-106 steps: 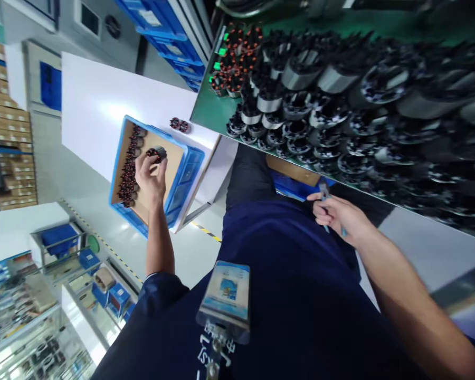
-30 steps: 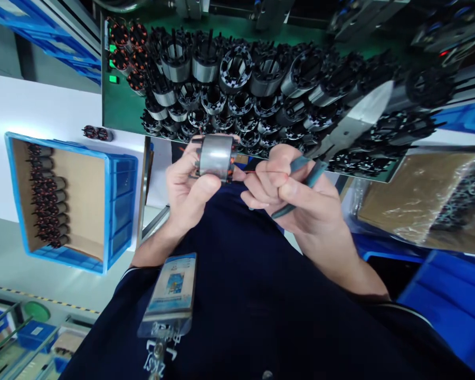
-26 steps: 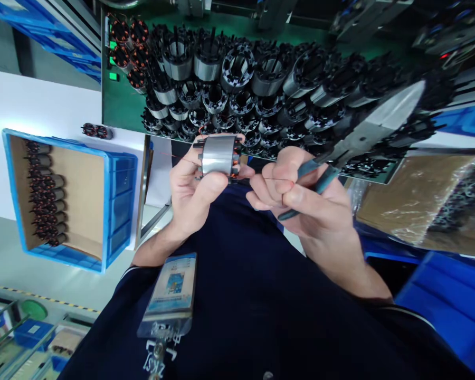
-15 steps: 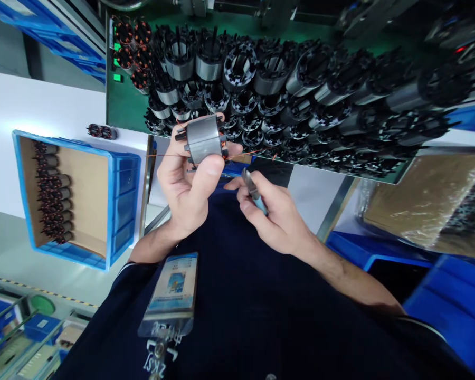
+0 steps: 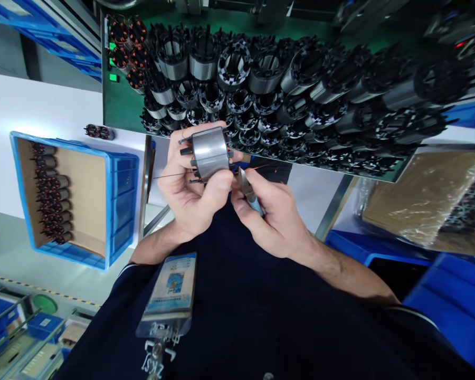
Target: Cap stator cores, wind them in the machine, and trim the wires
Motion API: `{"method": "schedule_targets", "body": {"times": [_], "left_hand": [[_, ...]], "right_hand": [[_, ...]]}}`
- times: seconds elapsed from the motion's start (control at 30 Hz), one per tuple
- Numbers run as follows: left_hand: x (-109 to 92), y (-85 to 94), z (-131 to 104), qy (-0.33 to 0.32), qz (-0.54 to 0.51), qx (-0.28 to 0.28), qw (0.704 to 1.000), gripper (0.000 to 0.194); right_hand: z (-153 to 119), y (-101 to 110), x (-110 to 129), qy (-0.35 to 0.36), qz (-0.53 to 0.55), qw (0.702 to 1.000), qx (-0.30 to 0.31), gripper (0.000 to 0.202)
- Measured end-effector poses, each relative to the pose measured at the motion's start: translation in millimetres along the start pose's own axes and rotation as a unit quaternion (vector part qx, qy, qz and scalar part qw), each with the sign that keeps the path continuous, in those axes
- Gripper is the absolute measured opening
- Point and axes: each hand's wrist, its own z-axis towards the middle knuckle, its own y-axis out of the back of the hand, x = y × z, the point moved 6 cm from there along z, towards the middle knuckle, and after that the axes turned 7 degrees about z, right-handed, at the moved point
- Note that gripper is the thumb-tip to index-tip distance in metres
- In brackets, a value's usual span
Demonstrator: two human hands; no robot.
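Note:
My left hand (image 5: 193,195) is closed around a motor stator (image 5: 211,153), a silver cylinder with black plastic prongs at both ends and a little copper winding showing. A thin wire (image 5: 170,174) sticks out from its left side. In my right hand (image 5: 275,214) is a pair of cutting pliers (image 5: 248,191) with light blue handles. Their metal jaws are right beside the stator's right end, close to my left fingertips. Whether the jaws touch a wire there I cannot make out.
Rows of stators (image 5: 233,66) stand on a green bench (image 5: 121,108), those at its left with copper windings. To the left, a blue crate (image 5: 121,206) holds several wound stators (image 5: 53,195). A plastic-wrapped box (image 5: 404,200) and blue bins (image 5: 455,311) are at the right.
The stator has come slightly down and right in my left hand. My right hand has moved a little left, bringing the pliers' jaws up to the stator's right end.

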Motion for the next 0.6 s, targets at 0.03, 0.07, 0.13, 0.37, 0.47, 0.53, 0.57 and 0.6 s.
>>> {"method": "schedule_targets", "body": {"times": [0.03, 0.07, 0.13, 0.37, 0.47, 0.53, 0.57, 0.6], "left_hand": [[-4.0, 2.9, 0.8, -0.023, -0.023, -0.023, 0.999, 0.056], [-6.8, 5.2, 1.1, -0.046, -0.044, -0.040, 0.997, 0.053], [-3.5, 7.2, 0.2, -0.069, -0.063, -0.059, 0.994, 0.045], [111.4, -6.0, -22.5, 0.118, -0.073, -0.111, 0.984, 0.056], [152.4, -7.4, -37.7, 0.177, -0.098, -0.105, 0.974, 0.065], [165.0, 8.5, -46.2, 0.190, -0.095, -0.105, 0.972, 0.064], [168.2, 23.9, -49.5, 0.190, -0.084, -0.109, 0.972, 0.063], [169.6, 44.6, -51.7, 0.186, -0.067, -0.117, 0.973, 0.064]], "right_hand": [[-0.1, -0.2, -1.5, -0.003, 0.002, 1.000, 0.001, 0.018], [-0.3, -0.5, -4.1, -0.008, 0.003, 1.000, 0.004, 0.018], [-0.5, -0.9, -13.6, -0.019, 0.008, 1.000, 0.009, 0.016], [-1.9, -15.4, -106.1, -0.227, -0.010, 0.971, 0.080, 0.026], [-3.2, -19.1, -137.0, -0.285, -0.024, 0.953, 0.096, 0.031], [-3.9, -18.9, -145.8, -0.291, -0.029, 0.951, 0.101, 0.033], [-4.8, -18.1, -148.2, -0.294, -0.030, 0.950, 0.103, 0.034], [-6.0, -16.9, -149.9, -0.297, -0.031, 0.949, 0.102, 0.036]]}}
